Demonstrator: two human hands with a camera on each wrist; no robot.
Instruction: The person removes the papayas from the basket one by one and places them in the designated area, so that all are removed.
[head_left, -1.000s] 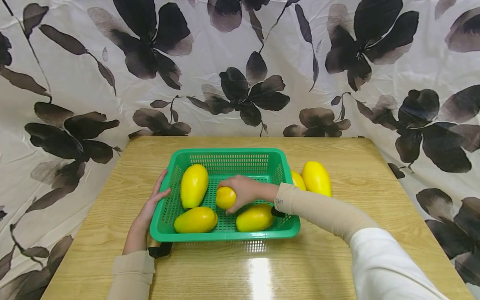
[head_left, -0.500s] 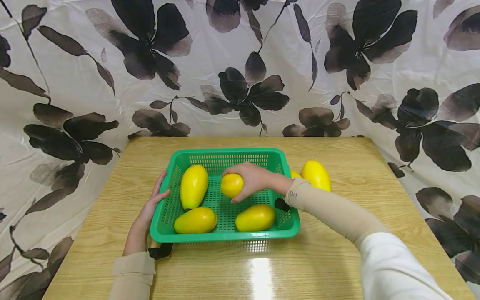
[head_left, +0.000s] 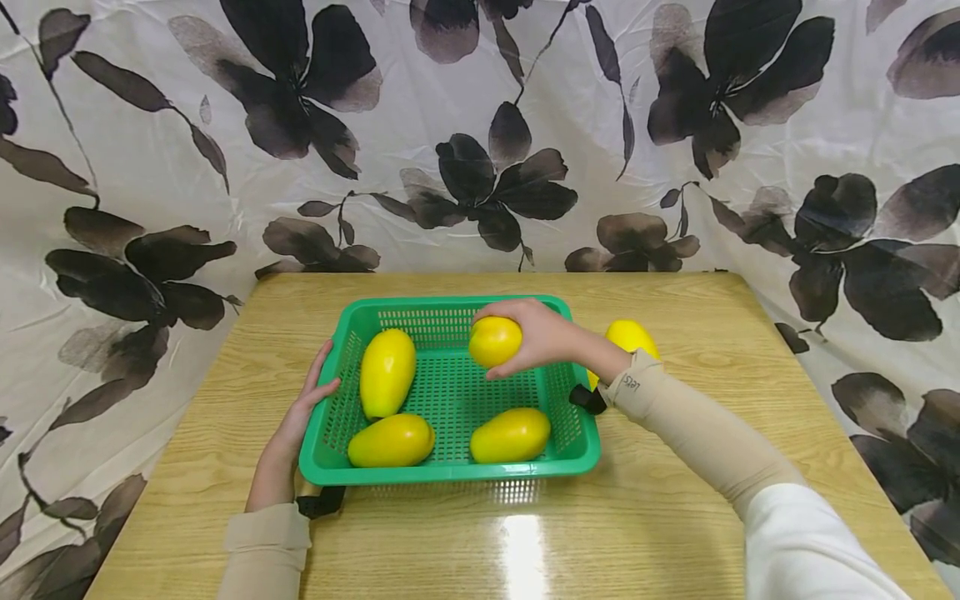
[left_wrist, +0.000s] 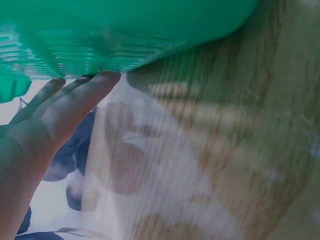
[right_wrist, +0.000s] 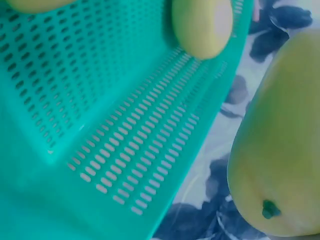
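Observation:
My right hand grips a yellow papaya, thumb below and fingers over it, above the back right of a green plastic basket. In the right wrist view the held papaya fills the right side and shows a small green stem nub. Fairly straight fingers of my left hand rest against the basket's left side, the thumb at its rim. From below, the left wrist view shows these fingers against the outer wall. Inside lie a papaya at back left, one at front left and one at front right.
Outside the basket's right side, another papaya lies on the wooden table, with more yellow fruit partly hidden behind my right forearm. Floral cloth hangs behind and beside the table.
My right hand has lifted the papaya from the basket's middle and carried it back and to the right. The left hand and basket have stayed in place.

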